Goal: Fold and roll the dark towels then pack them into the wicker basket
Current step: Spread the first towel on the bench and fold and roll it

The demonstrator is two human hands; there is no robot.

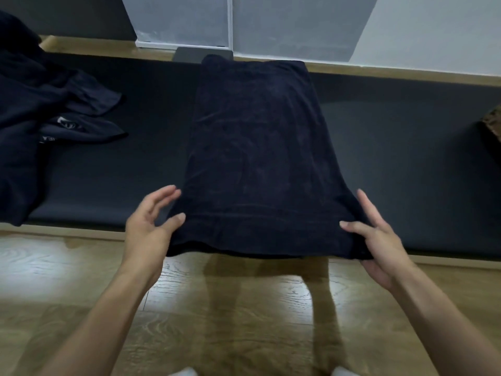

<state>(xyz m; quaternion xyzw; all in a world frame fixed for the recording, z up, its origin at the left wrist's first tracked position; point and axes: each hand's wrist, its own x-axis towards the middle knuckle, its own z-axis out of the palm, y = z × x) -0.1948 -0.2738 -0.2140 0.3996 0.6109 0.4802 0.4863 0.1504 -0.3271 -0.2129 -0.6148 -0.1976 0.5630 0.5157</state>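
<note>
1. The folded dark towel (257,158) lies flat on the middle of the worktop (393,172). Its long axis runs straight away from the person. The near short edge hangs just over the front lip and the far end reaches the back edge.
2. The left hand (151,226) is at the near left corner, fingers spread and straight, thumb resting on the cloth.
3. The right hand (382,240) is at the near right corner, thumb on top, straight fingers along the side edge.
4. The wicker basket (493,123) only peeks in at the far right, so I cannot tell what it holds.
5. A heap of dark towels (35,104) lies at the left, well apart.
6. The worktop is covered by a dark mat. A wooden floor (244,321) lies below and grey panels (189,20) stand behind.
</note>
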